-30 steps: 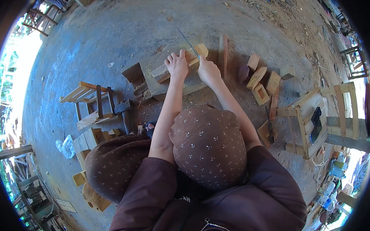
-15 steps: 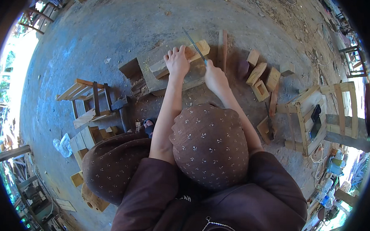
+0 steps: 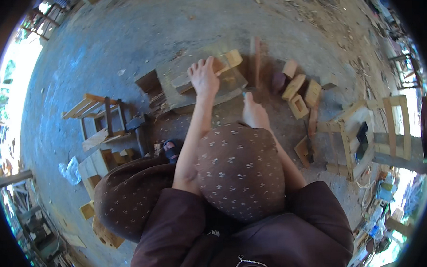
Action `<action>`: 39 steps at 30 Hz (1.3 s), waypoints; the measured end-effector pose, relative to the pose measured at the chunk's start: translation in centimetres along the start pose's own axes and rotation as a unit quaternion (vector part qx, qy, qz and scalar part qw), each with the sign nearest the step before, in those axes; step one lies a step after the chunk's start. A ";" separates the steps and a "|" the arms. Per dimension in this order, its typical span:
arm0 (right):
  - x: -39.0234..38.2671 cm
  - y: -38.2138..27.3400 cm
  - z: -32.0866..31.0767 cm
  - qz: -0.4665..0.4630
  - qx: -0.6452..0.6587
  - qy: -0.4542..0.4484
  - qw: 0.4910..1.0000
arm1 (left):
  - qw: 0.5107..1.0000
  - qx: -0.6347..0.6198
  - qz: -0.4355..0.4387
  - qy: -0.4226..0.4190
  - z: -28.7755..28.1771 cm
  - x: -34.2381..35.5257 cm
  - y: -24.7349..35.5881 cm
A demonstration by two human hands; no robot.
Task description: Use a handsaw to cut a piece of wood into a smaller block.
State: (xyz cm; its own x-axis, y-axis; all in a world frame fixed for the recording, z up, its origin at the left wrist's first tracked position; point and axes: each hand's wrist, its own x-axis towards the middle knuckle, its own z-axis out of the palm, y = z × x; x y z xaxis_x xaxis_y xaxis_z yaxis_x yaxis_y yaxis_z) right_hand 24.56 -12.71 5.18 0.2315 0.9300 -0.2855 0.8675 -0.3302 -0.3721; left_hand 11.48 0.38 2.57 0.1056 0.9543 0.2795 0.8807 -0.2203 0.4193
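A pale wooden block (image 3: 229, 60) lies slantwise across a low wooden work surface (image 3: 184, 99). My left hand (image 3: 204, 76) bears down on the block's left part, its fingers curled over the far edge and gripping it. Nearer to me, past the surface's right corner, my right hand (image 3: 255, 112) is closed round the handle of a long thin-bladed hand tool (image 3: 244, 92). Only a bit of that tool shows now; its blade is blurred or hidden, and I cannot tell whether it is a saw or a file.
Several wood blocks (image 3: 294, 87) lie on the floor to the right, beside an upright strip (image 3: 257, 61). A wooden frame (image 3: 350, 150) holding a dark phone-like object (image 3: 362, 133) stands farther right. On the left are a small slatted wooden piece (image 3: 97, 107), a hammer-like tool (image 3: 137, 121) and a plastic bag (image 3: 71, 170).
My right hand has drawn back toward me with the tool, and the blade no longer shows across the block. My left hand stays on the block.
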 end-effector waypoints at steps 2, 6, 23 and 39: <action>0.2 -0.7 0.3 -0.008 0.011 0.006 1.000 | 1.000 0.014 0.000 -0.003 -0.7 0.1 -0.8; 2.9 -2.5 -0.4 -0.049 0.042 0.033 0.997 | 0.999 0.020 -0.012 -0.041 -0.4 0.7 -1.3; 0.2 -1.0 -0.3 0.004 0.033 0.006 0.999 | 0.993 0.028 -0.041 -0.110 -1.0 1.7 -1.0; -0.2 0.1 0.8 0.012 0.026 -0.010 1.000 | 0.986 0.038 -0.067 -0.150 -1.1 1.9 -0.9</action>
State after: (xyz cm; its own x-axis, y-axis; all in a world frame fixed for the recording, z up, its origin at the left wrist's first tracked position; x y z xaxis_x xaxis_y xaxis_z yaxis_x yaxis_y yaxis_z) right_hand 24.28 -13.09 4.53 0.2434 0.9182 -0.3125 0.8374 -0.3615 -0.4100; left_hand 10.41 2.14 3.67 0.1067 0.9932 -0.0466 0.9270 -0.0824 0.3660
